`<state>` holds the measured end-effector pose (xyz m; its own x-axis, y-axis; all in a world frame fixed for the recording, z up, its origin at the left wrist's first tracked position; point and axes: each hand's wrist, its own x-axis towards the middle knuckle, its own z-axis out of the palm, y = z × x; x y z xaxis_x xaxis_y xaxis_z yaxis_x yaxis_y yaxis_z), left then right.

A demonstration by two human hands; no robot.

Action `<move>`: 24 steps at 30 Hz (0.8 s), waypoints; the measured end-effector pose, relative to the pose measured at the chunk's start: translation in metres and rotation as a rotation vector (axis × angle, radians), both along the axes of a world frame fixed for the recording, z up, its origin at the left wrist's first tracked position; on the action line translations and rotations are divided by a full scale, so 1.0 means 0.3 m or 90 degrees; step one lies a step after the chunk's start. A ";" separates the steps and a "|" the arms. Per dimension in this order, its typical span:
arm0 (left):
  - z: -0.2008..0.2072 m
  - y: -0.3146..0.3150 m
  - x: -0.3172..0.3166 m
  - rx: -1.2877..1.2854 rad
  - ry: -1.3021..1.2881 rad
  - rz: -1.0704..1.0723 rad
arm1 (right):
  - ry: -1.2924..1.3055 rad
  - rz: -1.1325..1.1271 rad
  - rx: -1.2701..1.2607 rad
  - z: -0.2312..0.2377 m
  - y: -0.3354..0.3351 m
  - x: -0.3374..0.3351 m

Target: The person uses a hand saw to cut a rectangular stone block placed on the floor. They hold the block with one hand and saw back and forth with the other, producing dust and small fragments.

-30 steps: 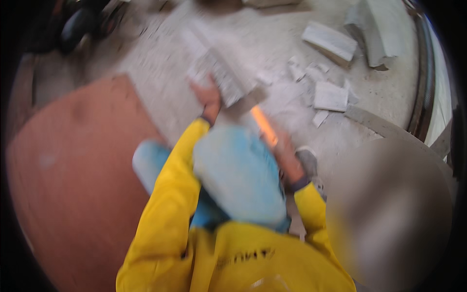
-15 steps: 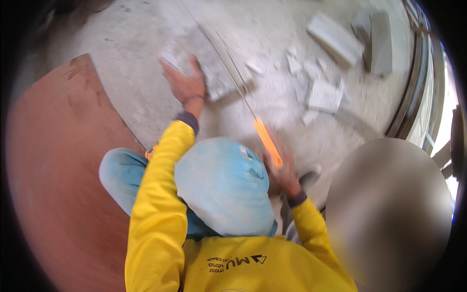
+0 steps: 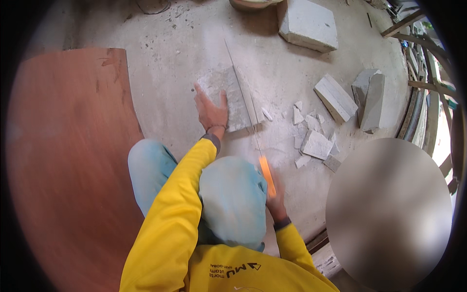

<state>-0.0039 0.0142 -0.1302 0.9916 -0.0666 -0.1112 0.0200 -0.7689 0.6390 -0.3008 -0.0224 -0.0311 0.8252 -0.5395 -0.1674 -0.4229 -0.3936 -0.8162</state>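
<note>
A pale grey lightweight block (image 3: 221, 95) lies flat on the floor in front of my knees. My left hand (image 3: 212, 111) grips its left side, with the thumb on top and the fingers spread toward the edge. In my right hand (image 3: 276, 197) is the orange handle of a hand saw (image 3: 267, 176), blurred by motion. Its thin blade runs away from me along the block's right part, and the tip reaches past the far edge. A narrow strip of block (image 3: 250, 100) shows to the right of the blade.
Broken chips (image 3: 316, 144) lie right of the block. Beyond them are cut block pieces (image 3: 335, 99), with a larger whole block (image 3: 308, 25) farther back. A reddish-brown board (image 3: 73, 160) covers the floor at left. A basin's edge (image 3: 255, 4) shows at the top.
The view has tipped toward the far floor, bringing the larger block and basin into sight. My left hand stays on the block; the saw handle sits slightly farther from the block's near edge.
</note>
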 end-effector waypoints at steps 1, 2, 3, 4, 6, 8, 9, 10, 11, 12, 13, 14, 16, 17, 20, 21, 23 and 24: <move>0.003 -0.012 0.016 0.000 -0.013 -0.004 | -0.001 -0.024 0.011 0.045 0.038 -0.120; 0.016 -0.021 0.009 0.007 -0.016 -0.007 | 0.007 -0.048 0.028 0.076 0.071 -0.202; 0.022 -0.021 0.001 0.016 -0.019 -0.007 | 0.017 -0.042 0.020 0.060 0.078 -0.214; 0.015 -0.023 0.008 0.013 -0.016 -0.007 | 0.027 -0.035 0.011 0.040 0.087 -0.221; 0.016 -0.014 -0.004 0.005 -0.001 -0.015 | 0.068 -0.074 0.105 0.029 0.086 -0.141; -0.007 -0.039 0.025 0.024 0.004 0.015 | 0.039 -0.109 0.132 0.014 -0.006 0.202; -0.006 -0.047 0.045 0.036 0.004 0.028 | 0.014 -0.098 0.072 0.060 -0.025 0.296; 0.027 -0.064 0.061 0.020 -0.003 0.033 | 0.028 -0.087 0.103 0.074 -0.055 0.284; 0.042 -0.059 0.054 0.010 0.006 0.033 | 0.060 -0.082 0.139 0.079 -0.069 0.239; 0.040 -0.043 0.041 0.005 0.024 0.035 | 0.100 -0.076 0.178 0.071 -0.075 0.193; 0.042 -0.045 0.040 0.008 0.020 0.041 | 0.030 -0.049 0.086 0.023 -0.060 0.076; 0.041 -0.046 0.046 0.013 0.016 0.052 | -0.040 -0.017 -0.005 -0.008 -0.030 -0.069; 0.012 -0.050 0.056 0.018 -0.002 0.044 | -0.033 -0.024 -0.013 0.021 0.031 -0.227; 0.018 -0.046 0.053 0.018 -0.019 0.033 | -0.021 -0.024 -0.013 0.064 0.050 -0.236; 0.024 -0.051 0.052 0.021 0.014 0.005 | 0.069 -0.040 0.031 0.036 0.024 -0.074; 0.042 -0.044 0.061 0.027 0.022 0.027 | 0.113 -0.025 0.084 -0.013 -0.052 0.057; 0.058 -0.058 0.057 0.028 0.055 0.035 | 0.064 -0.092 0.165 0.114 -0.113 0.384; 0.057 -0.060 0.068 0.026 0.073 0.044 | 0.061 -0.081 0.146 0.115 -0.111 0.368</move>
